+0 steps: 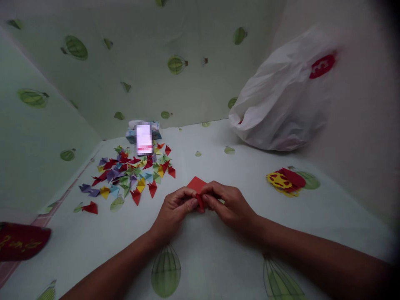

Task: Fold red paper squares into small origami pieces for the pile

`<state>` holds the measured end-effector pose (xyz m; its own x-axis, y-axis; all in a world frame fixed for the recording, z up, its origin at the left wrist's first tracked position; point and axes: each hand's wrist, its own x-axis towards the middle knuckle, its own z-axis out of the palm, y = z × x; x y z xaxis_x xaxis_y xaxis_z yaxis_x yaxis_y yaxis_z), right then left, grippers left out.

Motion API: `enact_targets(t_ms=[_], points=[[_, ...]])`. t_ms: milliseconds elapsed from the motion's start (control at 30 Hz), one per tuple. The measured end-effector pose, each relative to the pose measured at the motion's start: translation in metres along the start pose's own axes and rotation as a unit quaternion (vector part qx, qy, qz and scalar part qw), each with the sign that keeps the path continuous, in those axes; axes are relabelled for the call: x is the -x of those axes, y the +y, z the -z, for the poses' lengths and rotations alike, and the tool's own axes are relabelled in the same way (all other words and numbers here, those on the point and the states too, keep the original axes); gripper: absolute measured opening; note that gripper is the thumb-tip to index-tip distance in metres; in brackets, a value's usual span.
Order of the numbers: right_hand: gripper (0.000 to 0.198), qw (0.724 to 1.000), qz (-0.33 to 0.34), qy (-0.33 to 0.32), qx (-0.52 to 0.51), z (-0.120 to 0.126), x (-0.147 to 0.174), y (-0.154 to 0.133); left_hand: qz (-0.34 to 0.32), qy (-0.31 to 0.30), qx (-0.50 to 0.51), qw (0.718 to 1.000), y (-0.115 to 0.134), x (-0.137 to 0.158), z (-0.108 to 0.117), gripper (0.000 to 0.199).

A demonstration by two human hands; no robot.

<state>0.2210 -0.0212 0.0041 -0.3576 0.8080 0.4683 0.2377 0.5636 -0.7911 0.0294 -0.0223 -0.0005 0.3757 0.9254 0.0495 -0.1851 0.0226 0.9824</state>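
A piece of red origami paper, partly folded, is pinched between my two hands over the white surface. My left hand grips its left side with thumb and forefinger. From the right, my right hand pinches the same piece, thumb below and fingers above. A flat pointed part of the paper shows beyond the fingertips, and a narrow folded part hangs below them. The fingers cover the middle folds. To the left lies a spread of small folded paper pieces in red, yellow, purple, green and blue.
A lit phone leans against a tissue box at the back left. A white plastic bag stands at the back right. Red and yellow cut-out decorations lie on the right. A dark red object with gold writing is at the left edge.
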Motion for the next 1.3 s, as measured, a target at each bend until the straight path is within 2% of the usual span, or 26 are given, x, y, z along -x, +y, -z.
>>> enact_targets(t_ms=[167, 500, 733, 867, 967, 1100, 1300], points=[[0.012, 0.999, -0.021, 0.017, 0.030, -0.0014, 0.0030, 0.0007, -0.016, -0.003, -0.054, 0.998, 0.0027, -0.0002, -0.0017, 0.011], [0.008, 0.999, -0.046, 0.006, -0.027, -0.0016, 0.0010, -0.0064, -0.059, 0.033, -0.152, 0.986, -0.0033, 0.0009, 0.0011, 0.008], [0.007, 0.993, -0.096, 0.000, -0.065, -0.0027, -0.0001, -0.0037, -0.121, 0.037, -0.267, 0.955, -0.0047, 0.0025, 0.0017, 0.011], [0.010, 0.993, -0.102, 0.003, -0.064, -0.0040, 0.0003, -0.0038, -0.184, 0.045, -0.324, 0.927, -0.0036, 0.0036, -0.0010, 0.011], [0.008, 0.987, -0.126, 0.000, -0.101, -0.0055, 0.0008, -0.0040, -0.222, 0.052, -0.359, 0.905, -0.0024, 0.0041, -0.0031, 0.010], [0.003, 0.980, -0.145, -0.001, -0.139, -0.0077, 0.0013, -0.0039, -0.224, 0.058, -0.385, 0.893, -0.0017, 0.0047, -0.0042, 0.012], [0.013, 0.974, -0.167, -0.013, -0.153, -0.0080, 0.0017, -0.0050, -0.226, 0.067, -0.416, 0.878, -0.0027, 0.0052, -0.0043, 0.013]])
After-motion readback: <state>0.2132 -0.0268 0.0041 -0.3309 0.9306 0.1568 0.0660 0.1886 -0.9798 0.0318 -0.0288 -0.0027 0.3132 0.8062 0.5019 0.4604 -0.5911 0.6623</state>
